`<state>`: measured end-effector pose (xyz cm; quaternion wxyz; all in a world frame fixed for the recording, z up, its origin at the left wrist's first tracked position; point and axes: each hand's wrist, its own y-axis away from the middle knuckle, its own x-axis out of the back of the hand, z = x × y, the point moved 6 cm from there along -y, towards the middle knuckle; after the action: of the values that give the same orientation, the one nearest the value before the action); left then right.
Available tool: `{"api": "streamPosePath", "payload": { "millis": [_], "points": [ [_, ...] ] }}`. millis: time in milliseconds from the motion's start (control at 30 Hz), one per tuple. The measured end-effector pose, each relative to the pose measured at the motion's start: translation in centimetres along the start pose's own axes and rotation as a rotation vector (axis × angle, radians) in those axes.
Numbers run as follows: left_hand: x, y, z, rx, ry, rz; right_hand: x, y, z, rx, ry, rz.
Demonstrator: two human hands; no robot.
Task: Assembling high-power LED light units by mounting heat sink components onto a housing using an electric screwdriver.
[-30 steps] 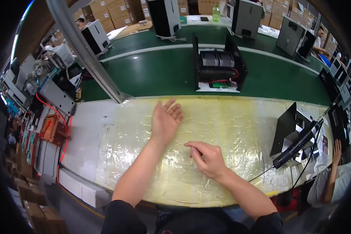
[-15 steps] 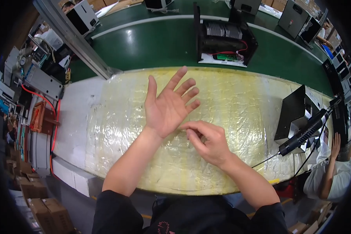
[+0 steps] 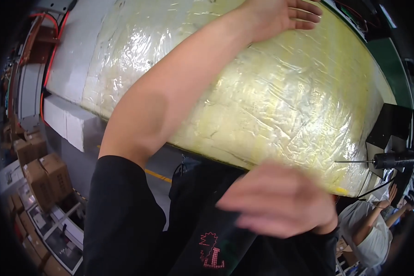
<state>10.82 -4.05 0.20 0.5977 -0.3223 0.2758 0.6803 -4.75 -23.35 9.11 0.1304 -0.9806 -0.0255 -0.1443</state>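
Observation:
My left hand (image 3: pixel 280 17) reaches across the far part of the film-covered work table (image 3: pixel 267 106), its fingers stretched out. Part of it is cut off by the upper edge of the picture, and nothing shows in it. Close to my body, over the table's near edge, is my right hand (image 3: pixel 285 200). Motion smears its fingers, so I cannot make out whether they hold anything. A black electric screwdriver (image 3: pixel 393 160) with a long thin bit lies or hangs at the right, apart from both hands.
Beside the screwdriver stands a black boxy unit (image 3: pixel 390 123). A white block (image 3: pixel 71 120) and a red cable (image 3: pixel 43 103) are at the table's left end, with cardboard boxes (image 3: pixel 48 177) on the floor below. At the lower right another person's sleeve (image 3: pixel 365 225) shows.
The view has tilted down and turned right. My left hand has gone up and to the right; my right hand has drawn back from it toward my body and is blurred.

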Motion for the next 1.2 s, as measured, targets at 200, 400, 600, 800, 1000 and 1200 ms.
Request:
{"api": "streamPosePath", "payload": {
  "millis": [200,400,600,800,1000,1200],
  "points": [
    [-1.6,-0.8,-0.9,0.022,-0.026,-0.068,-5.8,7.0,1.1,-0.159,0.031,-0.385],
    [-1.9,-0.8,0.7,0.012,-0.096,-0.066,-5.6,8.1,1.7,-0.237,-0.278,-0.337],
    [-1.5,0.9,2.5,-0.071,-0.3,-0.001,-6.4,7.7,2.5,-0.304,-0.316,-0.282],
    [-1.8,1.7,2.7,-0.069,-0.386,-0.019,-8.4,6.9,3.8,-0.489,-0.012,-0.284],
    [-4.1,2.9,3.8,0.536,-0.065,0.582,-8.7,6.9,4.2,-0.449,-0.033,-0.374],
    [-2.1,1.1,2.6,-0.064,-0.406,-0.021,-8.4,6.2,4.0,-0.438,-0.019,-0.299]
  ]
}}
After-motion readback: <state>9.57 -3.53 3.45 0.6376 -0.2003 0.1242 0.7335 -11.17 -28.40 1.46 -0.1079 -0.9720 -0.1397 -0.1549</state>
